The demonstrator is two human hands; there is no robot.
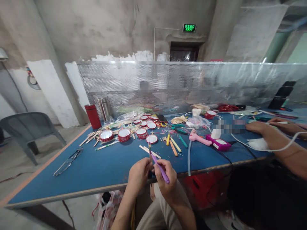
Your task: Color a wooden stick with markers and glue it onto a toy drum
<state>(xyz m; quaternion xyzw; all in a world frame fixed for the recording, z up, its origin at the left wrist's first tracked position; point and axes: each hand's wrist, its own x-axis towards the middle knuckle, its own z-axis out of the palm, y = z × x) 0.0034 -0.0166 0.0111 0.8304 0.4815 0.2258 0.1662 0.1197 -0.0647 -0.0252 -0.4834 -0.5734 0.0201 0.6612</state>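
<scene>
My left hand (139, 174) is closed near the front edge of the blue table (96, 169), pinching a thin wooden stick (150, 150) that points up and away. My right hand (165, 177) is closed around a purple pen-like tool (161, 170), its tip touching the stick just beside my left fingers. Both hands meet above my lap. Flat wooden sticks (150, 152) lie on the table just beyond them.
Several small red-rimmed toy drums (124, 134) and loose sticks lie mid-table, with coloured pens (175, 145), a pink glue gun (199, 138), a red flask (93, 115) and a steel flask (104, 108). Another person's arms (275, 137) rest at right. Metal tongs (68, 161) lie left; a grey chair (26, 127) stands beyond.
</scene>
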